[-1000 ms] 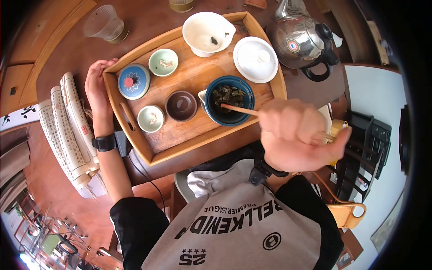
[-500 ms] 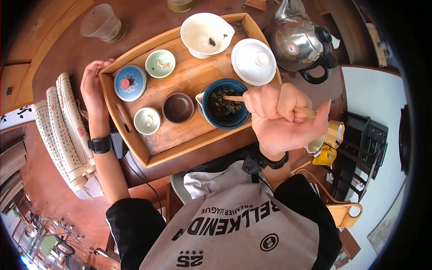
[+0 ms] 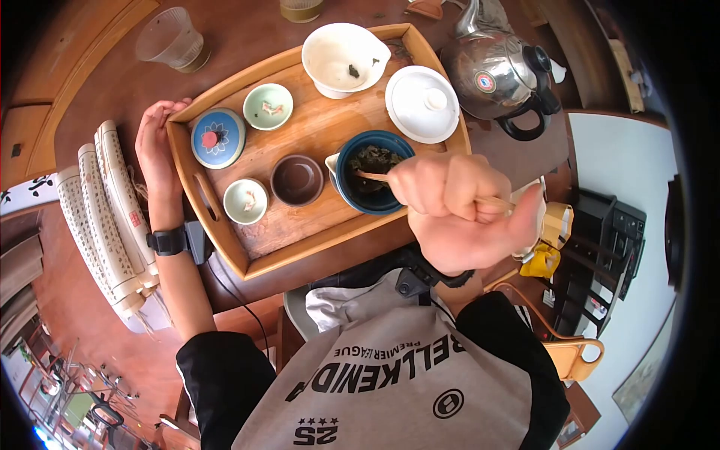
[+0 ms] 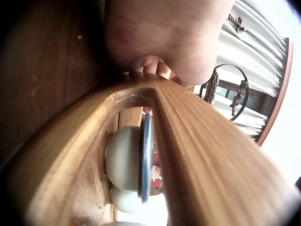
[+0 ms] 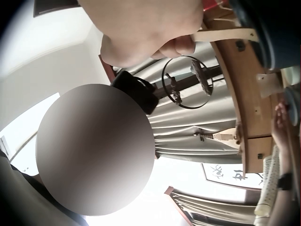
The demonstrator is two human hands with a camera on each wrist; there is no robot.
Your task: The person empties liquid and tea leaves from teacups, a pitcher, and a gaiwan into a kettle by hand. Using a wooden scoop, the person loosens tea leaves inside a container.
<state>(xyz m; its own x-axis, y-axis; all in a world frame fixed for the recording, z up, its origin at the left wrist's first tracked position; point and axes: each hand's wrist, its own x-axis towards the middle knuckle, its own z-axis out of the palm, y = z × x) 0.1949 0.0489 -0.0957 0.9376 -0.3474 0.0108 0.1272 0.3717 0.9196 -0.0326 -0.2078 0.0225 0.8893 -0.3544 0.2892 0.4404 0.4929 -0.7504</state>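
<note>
My right hand (image 3: 457, 210) grips a slim wooden stick (image 3: 373, 176). Its tip reaches into a dark blue bowl (image 3: 346, 196) with a white spout, among wet tea leaves (image 3: 377, 159). The right wrist view shows the stick's curved, flattened end (image 5: 237, 34) at the bowl's rim. At the far left corner of a wooden tray (image 3: 225, 90), my left hand (image 3: 159, 154) rests with its fingers bent round the edge. Closest to it on the tray is a blue lid (image 3: 227, 150) with a red knob. The left wrist view has the palm (image 4: 164, 37) over the tray wall beside the handle slot.
The tray also bears a white pitcher (image 3: 324, 67), a white lid (image 3: 409, 105), two pale green cups and a brown cup (image 3: 281, 193). A steel kettle (image 3: 487, 71) stands right, a clear glass (image 3: 169, 41) back left. Bamboo scrolls (image 3: 112, 217) lie left.
My right hand swings the stick about in the bowl, rising away from me, then dipping back a little leftward. The leaves shift; the left hand keeps its place at the tray.
</note>
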